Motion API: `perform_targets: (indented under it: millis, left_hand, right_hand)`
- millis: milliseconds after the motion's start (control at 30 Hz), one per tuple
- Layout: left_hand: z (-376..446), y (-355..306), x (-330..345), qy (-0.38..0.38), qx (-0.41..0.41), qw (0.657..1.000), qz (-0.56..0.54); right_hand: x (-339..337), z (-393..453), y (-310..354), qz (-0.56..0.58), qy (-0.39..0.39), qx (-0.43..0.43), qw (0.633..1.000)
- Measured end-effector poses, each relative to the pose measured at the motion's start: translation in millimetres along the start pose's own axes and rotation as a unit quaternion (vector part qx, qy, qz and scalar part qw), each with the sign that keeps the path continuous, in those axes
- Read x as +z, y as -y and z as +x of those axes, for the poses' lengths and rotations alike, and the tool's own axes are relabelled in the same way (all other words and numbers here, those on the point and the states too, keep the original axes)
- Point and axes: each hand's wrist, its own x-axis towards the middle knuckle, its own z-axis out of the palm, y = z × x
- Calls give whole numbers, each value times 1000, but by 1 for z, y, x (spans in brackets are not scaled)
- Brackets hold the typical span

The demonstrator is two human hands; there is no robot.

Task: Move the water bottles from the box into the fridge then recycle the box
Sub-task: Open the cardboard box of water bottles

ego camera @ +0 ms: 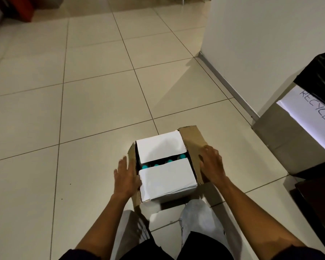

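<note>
Left hand (127,174) and right hand (211,166), fingers spread flat, flank the box (167,177); full of water bottles (144,167), probably heavy: grip low, beneath the sidewalls.

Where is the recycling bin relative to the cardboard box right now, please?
In the head view, the recycling bin stands on the floor against the wall, at the right edge, beyond and right of the cardboard box.
</note>
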Motion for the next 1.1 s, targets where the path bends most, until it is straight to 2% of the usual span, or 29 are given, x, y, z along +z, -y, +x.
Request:
perform_targets:
  millis: [67, 133, 200, 267, 367, 467, 567, 700, 833, 933, 1100]
  left_hand:
    - [1, -3, 9, 54, 30, 998, -20]
    - [-1, -9, 16, 101, 39, 993, -36]
    - [-4, -15, 18, 119, 37, 992, -28]
    - [-2, -15, 18, 99, 37, 993, -42]
    - [3, -13, 8, 68, 38, 988, -132]
    - [4, -17, -10, -6, 39, 979, -199]
    - [5, -17, -25, -29, 21, 968, -249]
    - [-9, -18, -33, 22, -5, 944, -328]
    - [-30, -21, -28, 108, -4, 940, -323]
    - [-44, -22, -18, 190, 4, 931, -311]
    - [-62, -22, 3, 209, 20, 946, -249]
  right_hand:
    - [13, -5, 16, 51, 40, -12, 998]
    - [22, -11, 32, 83, 121, -8, 989]
    - [27, -14, 46, 40, 177, -43, 983]
    - [27, -11, 53, 24, 188, -34, 981]
    - [18, -2, 55, 43, 176, -19, 983]
    - [1, 4, 56, 122, 129, -17, 984]
    - [-21, 6, 54, 186, 124, 12, 975]
    - [-39, 1, 44, 228, 214, 0, 950]
    - [-44, -17, 33, 233, 312, -4, 921]
    - [-39, -34, 25, 230, 344, -1, 910]
    - [-14, -69, 22, 170, 361, 0, 917]
